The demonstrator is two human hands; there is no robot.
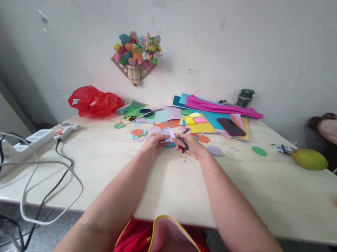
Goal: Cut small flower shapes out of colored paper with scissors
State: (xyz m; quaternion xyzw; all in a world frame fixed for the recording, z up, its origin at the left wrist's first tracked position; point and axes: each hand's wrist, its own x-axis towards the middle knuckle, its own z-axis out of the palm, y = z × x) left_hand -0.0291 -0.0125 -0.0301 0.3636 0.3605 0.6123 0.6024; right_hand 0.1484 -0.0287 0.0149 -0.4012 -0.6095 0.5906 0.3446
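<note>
Over the middle of the table, my left hand (154, 142) pinches a small lilac paper piece (169, 133). My right hand (193, 146) is closed around the dark handles of a pair of scissors (183, 145), close against the paper. The scissor blades are mostly hidden by the paper and fingers. Around both hands lie cut paper shapes: an orange scalloped flower (203, 138), a lilac disc (215, 150) and a green disc (259, 151). Tiny paper scraps (185, 158) are scattered just below my right hand.
Colored paper sheets (206, 125) and a phone (231, 127) lie at the back. A red plastic bag (96, 102) sits back left; a power strip (16, 153) with loose cables runs along the left. Mangoes (309, 159) lie right. A paper-flower basket (137, 57) hangs on the wall.
</note>
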